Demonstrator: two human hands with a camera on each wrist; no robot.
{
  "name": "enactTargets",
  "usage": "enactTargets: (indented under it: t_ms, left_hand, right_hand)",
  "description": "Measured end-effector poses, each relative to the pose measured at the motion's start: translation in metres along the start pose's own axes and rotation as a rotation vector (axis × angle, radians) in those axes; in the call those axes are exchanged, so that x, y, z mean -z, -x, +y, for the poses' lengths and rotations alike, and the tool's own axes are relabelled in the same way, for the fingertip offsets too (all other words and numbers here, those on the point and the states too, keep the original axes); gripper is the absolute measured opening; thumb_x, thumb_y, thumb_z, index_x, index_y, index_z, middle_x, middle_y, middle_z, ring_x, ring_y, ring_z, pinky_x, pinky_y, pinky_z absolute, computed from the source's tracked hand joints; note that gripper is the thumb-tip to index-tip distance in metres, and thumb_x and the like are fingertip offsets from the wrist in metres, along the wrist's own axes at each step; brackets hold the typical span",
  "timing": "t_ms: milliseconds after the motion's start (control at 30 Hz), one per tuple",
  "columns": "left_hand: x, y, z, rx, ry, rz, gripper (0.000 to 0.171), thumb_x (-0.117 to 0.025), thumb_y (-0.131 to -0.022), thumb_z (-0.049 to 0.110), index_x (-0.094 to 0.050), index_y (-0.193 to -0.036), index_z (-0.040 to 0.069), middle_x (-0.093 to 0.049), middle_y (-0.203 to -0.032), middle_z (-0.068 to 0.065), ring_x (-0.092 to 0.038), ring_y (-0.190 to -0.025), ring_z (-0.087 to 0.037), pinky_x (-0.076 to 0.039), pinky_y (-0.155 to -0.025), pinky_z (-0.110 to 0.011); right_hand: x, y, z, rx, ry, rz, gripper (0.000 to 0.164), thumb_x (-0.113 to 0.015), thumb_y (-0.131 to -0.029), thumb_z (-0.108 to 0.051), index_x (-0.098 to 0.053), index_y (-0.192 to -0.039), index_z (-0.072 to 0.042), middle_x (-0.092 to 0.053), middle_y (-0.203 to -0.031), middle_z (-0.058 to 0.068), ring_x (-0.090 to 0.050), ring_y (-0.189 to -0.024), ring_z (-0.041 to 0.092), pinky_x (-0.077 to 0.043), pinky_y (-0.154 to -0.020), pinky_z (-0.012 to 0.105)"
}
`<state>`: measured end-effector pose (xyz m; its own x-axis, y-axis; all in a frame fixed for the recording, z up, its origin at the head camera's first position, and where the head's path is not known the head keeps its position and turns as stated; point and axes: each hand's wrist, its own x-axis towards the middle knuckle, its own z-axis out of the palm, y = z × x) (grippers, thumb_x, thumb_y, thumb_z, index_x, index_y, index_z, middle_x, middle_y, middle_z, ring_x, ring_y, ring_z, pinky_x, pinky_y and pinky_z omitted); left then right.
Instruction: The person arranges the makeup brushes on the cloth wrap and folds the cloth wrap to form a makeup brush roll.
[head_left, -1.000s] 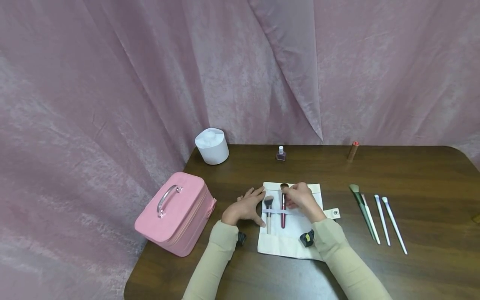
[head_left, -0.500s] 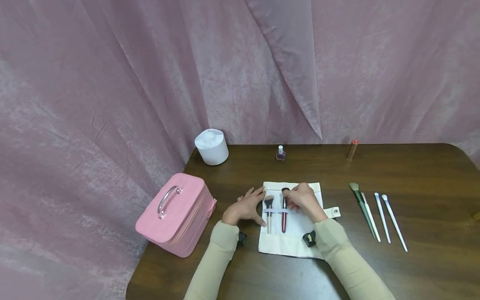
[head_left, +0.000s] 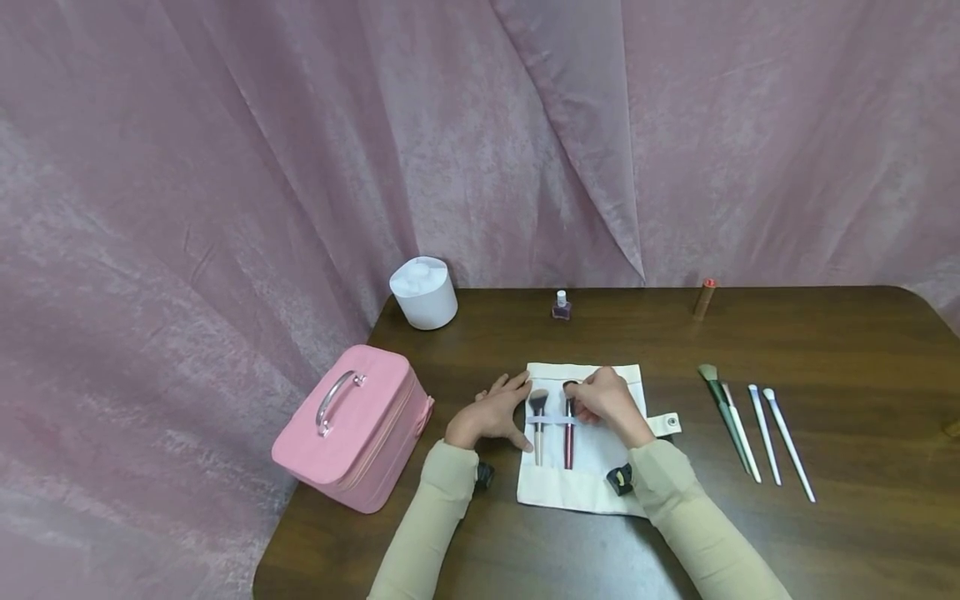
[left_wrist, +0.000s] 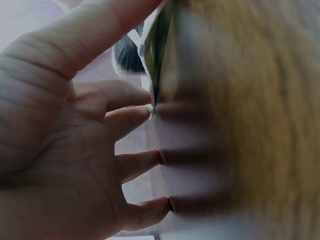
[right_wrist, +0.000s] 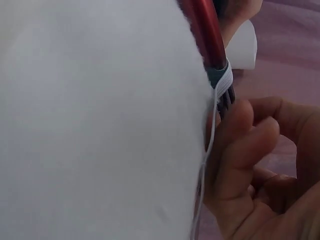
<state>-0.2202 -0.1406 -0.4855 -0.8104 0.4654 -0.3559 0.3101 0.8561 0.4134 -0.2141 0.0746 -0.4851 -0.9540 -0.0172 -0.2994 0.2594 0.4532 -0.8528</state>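
A white cloth brush roll (head_left: 555, 492) lies unrolled on the table. My left hand (head_left: 491, 418) rests with spread fingers at its left edge; in the left wrist view several fingertips (left_wrist: 162, 205) touch down at the cloth's edge and on the wood. With my right hand (head_left: 609, 398) I pinch a red-handled makeup brush (head_left: 569, 450) near its bristle end, which my fingers partly cover. Its handle (right_wrist: 206, 35) runs under the white elastic band (right_wrist: 224, 82). Left of it, a pale-handled makeup brush (head_left: 538, 437) with dark bristles sits under the same band.
Several makeup brushes (head_left: 765, 437) lie to the right of the roll, past its snap strap (head_left: 665, 427). A pink case (head_left: 352, 425) stands at left. Along the back are a white container (head_left: 427, 304), a nail polish bottle (head_left: 562, 310) and a brown, red-topped tube (head_left: 704, 300).
My right hand has slid the red-handled brush a little further down under the elastic band, toward the roll's near edge. The left hand has stayed in place.
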Motion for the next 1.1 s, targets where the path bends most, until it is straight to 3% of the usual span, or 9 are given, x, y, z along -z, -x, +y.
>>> enactTargets:
  t_ms: [400, 567, 767, 900, 1100]
  left_hand:
    - [-0.001, 0.000, 0.000, 0.009, 0.013, 0.009, 0.111, -0.094, -0.073, 0.032, -0.029, -0.160, 0.012, -0.014, -0.169, -0.002, -0.007, -0.154, -0.035, -0.017, -0.113, -0.068]
    - [-0.001, 0.001, 0.002, 0.000, 0.022, 0.008, 0.105, -0.093, -0.074, 0.030, -0.034, -0.160, 0.016, -0.014, -0.169, -0.003, -0.008, -0.153, -0.037, -0.017, -0.113, -0.069]
    - [-0.002, 0.000, 0.000, -0.005, 0.021, 0.015, 0.107, -0.094, -0.073, 0.030, -0.033, -0.160, 0.013, -0.015, -0.169, -0.003, -0.008, -0.153, -0.036, -0.018, -0.113, -0.069]
    - [-0.002, -0.001, -0.001, 0.000, 0.022, 0.011, 0.108, -0.094, -0.073, 0.031, -0.032, -0.160, 0.013, -0.014, -0.169, -0.002, -0.007, -0.154, -0.035, -0.017, -0.113, -0.068]
    - [-0.001, 0.000, 0.001, 0.005, 0.034, 0.008, 0.110, -0.094, -0.071, 0.031, -0.032, -0.159, 0.009, -0.014, -0.169, -0.001, -0.007, -0.154, -0.035, -0.016, -0.113, -0.069]
  right_hand:
    - [-0.001, 0.004, -0.001, 0.085, 0.290, -0.023, 0.045, -0.069, -0.081, -0.023, -0.049, -0.041, -0.017, -0.040, -0.038, -0.007, -0.038, -0.039, 0.009, -0.029, -0.044, 0.024]
    - [-0.001, 0.004, -0.002, 0.095, 0.330, -0.031, 0.046, -0.069, -0.081, -0.022, -0.046, -0.041, -0.018, -0.039, -0.039, -0.007, -0.036, -0.039, 0.009, -0.027, -0.043, 0.023]
    - [-0.001, 0.006, -0.003, 0.116, 0.355, -0.032, 0.049, -0.071, -0.083, -0.023, -0.047, -0.040, -0.017, -0.039, -0.038, -0.007, -0.038, -0.039, 0.010, -0.028, -0.042, 0.024]
    - [0.002, 0.008, -0.004, 0.108, 0.360, -0.045, 0.044, -0.073, -0.086, -0.025, -0.059, -0.048, -0.011, -0.044, -0.040, -0.005, -0.042, -0.040, 0.010, -0.031, -0.043, 0.025]
    - [0.013, 0.009, -0.004, 0.159, 0.371, -0.043, 0.027, -0.071, -0.090, -0.026, -0.074, -0.076, -0.004, -0.058, -0.059, 0.000, -0.052, -0.056, 0.016, -0.040, -0.053, 0.030]
